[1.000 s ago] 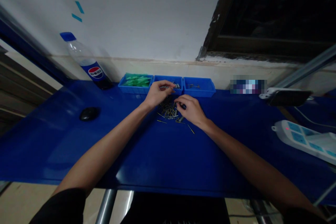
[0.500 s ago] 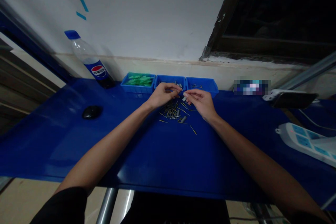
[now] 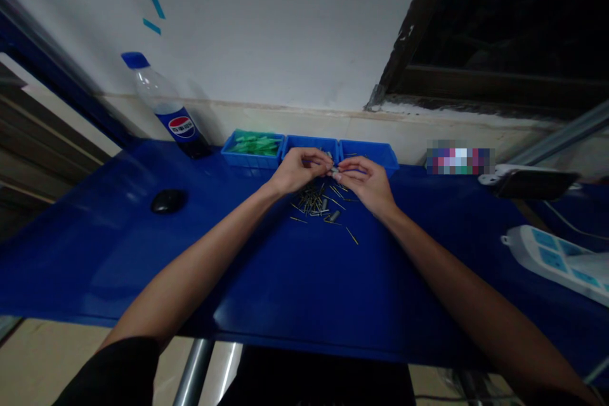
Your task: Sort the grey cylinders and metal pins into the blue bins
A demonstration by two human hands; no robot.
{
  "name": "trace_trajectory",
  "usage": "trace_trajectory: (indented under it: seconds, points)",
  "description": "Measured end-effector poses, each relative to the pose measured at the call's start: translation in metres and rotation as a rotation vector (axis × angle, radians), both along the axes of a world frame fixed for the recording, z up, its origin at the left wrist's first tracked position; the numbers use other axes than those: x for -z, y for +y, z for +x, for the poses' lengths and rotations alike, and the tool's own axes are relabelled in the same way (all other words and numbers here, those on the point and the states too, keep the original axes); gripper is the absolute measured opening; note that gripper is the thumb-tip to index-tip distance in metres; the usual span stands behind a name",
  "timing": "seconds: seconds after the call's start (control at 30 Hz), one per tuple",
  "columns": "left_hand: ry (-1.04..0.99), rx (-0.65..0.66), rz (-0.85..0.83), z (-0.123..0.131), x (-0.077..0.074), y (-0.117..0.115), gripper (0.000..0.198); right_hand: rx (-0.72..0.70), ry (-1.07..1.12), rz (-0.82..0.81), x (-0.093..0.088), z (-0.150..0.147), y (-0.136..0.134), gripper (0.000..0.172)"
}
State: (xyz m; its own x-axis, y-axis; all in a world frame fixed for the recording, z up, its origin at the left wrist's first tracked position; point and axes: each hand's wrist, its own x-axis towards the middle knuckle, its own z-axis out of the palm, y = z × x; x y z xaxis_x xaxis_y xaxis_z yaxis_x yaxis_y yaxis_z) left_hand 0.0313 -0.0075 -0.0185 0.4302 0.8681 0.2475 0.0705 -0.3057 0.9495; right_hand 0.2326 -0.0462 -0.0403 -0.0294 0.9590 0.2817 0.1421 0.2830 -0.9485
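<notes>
A person's two bare hands meet above a blue tabletop (image 3: 304, 285), a small pale-grey cylindrical piece (image 3: 335, 170) between their fingertips. The right hand (image 3: 366, 184) grips the piece between thumb and forefinger, its other fingers loosely curled. The left hand (image 3: 302, 171) reaches in from the opposite side, thumb and fingertips drawn together right beside the piece; whether they grip anything is too small to tell.

Just below the hands, on the near side, lies a loose heap of thin, brass-toned metal pins (image 3: 311, 202), with a grey cylinder (image 3: 334, 216) at its right edge and a single stray pin (image 3: 352, 235) farther right and nearer the person.

Three blue plastic bins stand in a row behind the hands: the left bin (image 3: 250, 161) holds green pieces, the middle bin (image 3: 311, 138) is partly hidden by the left hand, and the right bin (image 3: 375, 150) stands beyond the right hand. A Pepsi bottle (image 3: 182, 127) stands to the left of the bins, well apart from the hands.
</notes>
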Motion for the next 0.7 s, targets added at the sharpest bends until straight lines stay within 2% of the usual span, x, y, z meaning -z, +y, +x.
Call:
trace_trajectory:
  seconds: [0.13,0.23,0.4,0.5,0.7]
  points:
    - [-0.049,-0.159,0.023,-0.001,0.004,0.005,0.013,-0.156,-0.333,0.040,-0.003,0.009,0.000,0.012]
    - [-0.058,-0.241,0.026,-0.004,0.006,0.008,0.016,-0.297,-0.595,0.129,-0.006,0.014,-0.003,0.011]
    - [-0.089,-0.270,0.038,-0.006,0.010,0.013,0.012,-0.532,-0.732,0.311,-0.006,0.013,-0.008,0.022]
    - [-0.090,-0.258,0.033,-0.006,0.011,0.013,0.012,-0.558,-0.777,0.344,-0.006,0.011,-0.008,0.022]
    - [-0.067,-0.234,0.019,-0.004,0.009,0.011,0.015,-0.485,-0.826,0.320,-0.004,0.013,-0.004,0.015]
